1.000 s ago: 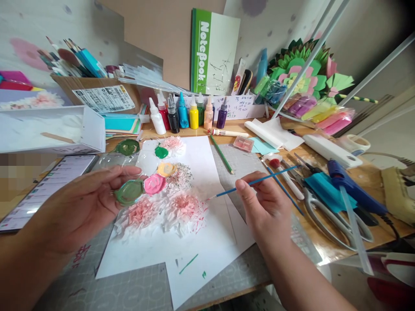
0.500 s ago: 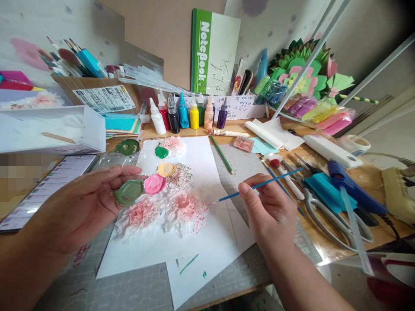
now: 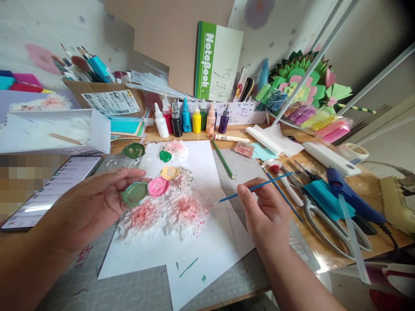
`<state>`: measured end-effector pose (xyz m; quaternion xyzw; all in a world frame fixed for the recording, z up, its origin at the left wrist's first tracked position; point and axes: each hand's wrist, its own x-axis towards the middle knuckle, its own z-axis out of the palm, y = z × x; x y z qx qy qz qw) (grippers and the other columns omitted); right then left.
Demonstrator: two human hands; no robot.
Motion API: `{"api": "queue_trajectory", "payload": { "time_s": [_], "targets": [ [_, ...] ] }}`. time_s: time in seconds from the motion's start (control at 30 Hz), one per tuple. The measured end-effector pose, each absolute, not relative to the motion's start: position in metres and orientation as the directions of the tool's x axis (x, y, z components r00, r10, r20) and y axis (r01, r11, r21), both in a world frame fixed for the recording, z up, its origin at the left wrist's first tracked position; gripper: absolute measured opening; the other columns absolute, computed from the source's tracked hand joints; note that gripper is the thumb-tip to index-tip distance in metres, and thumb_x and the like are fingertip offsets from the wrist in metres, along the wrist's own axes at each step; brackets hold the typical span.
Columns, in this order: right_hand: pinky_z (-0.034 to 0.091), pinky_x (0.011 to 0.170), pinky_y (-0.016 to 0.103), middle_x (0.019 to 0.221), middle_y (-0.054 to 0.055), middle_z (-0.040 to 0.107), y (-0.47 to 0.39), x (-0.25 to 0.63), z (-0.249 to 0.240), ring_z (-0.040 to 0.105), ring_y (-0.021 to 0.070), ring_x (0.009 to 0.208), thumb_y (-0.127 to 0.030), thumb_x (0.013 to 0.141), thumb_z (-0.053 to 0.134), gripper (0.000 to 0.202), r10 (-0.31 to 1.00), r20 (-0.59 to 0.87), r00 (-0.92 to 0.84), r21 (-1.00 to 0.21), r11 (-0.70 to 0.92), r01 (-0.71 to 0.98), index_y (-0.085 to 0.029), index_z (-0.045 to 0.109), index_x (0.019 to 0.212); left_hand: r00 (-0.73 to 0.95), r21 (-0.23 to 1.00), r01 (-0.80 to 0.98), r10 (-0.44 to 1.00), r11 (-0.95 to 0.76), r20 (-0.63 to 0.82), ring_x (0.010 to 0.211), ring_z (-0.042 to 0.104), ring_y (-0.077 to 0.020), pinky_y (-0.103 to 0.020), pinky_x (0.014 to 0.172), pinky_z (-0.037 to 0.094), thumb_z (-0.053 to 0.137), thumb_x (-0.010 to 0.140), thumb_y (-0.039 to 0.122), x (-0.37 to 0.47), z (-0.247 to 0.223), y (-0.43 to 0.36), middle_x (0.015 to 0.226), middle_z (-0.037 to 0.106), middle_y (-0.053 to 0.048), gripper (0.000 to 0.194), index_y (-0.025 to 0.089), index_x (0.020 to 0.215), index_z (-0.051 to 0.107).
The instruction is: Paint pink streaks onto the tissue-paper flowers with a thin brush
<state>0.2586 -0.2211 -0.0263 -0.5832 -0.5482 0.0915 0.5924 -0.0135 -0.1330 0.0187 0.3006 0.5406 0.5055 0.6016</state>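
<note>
Paintbrush, pinched in the right hand, slants leftward, tip near the ruffled pink-and-white flower; left hand grasps the paint palette.

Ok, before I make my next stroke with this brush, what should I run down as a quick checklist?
1. Blue brush gripped in the right hand: ok.
2. Palette held by the left hand: ok.
3. Pink paint uncovered by fingers: ok.
4. Brush tip clear of the green pencil: ok.
5. Near sheet free of stray marks: not ok, there are green marks.
6. Enough paint on the bristles: cannot tell, too small to judge.
</note>
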Motion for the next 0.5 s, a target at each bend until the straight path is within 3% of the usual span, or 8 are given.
{"api": "queue_trajectory", "payload": {
  "time_s": [0.27,0.5],
  "targets": [
    [0.044,0.062,0.025,0.069,-0.003,0.059,-0.2252,0.2589,-0.0258,0.057,0.0116,0.064,-0.018,0.093,0.062,0.016,0.709,0.640,0.297,-0.706,0.389,0.592,-0.021,0.060,0.077,-0.107,0.894,-0.313,0.923,0.321,-0.369,0.063,0.066,-0.0190,-0.026,0.050,0.059,0.071,0.064,0.011,-0.0119,0.0192,-0.1333,0.067,0.072,-0.008,0.013,0.010,0.073,0.079],
    [0.046,0.064,0.030,0.071,-0.001,0.060,-0.2304,0.2570,-0.0251,0.058,0.0144,0.067,-0.011,0.092,0.061,0.015,0.652,0.722,0.231,-0.624,0.471,0.623,-0.022,0.059,0.081,-0.066,0.874,-0.322,0.912,0.365,-0.405,0.067,0.067,-0.0207,-0.029,0.053,0.059,0.067,0.072,0.013,-0.0128,0.0222,-0.1358,0.073,0.073,-0.011,0.014,0.011,0.079,0.079]
  ]
}}
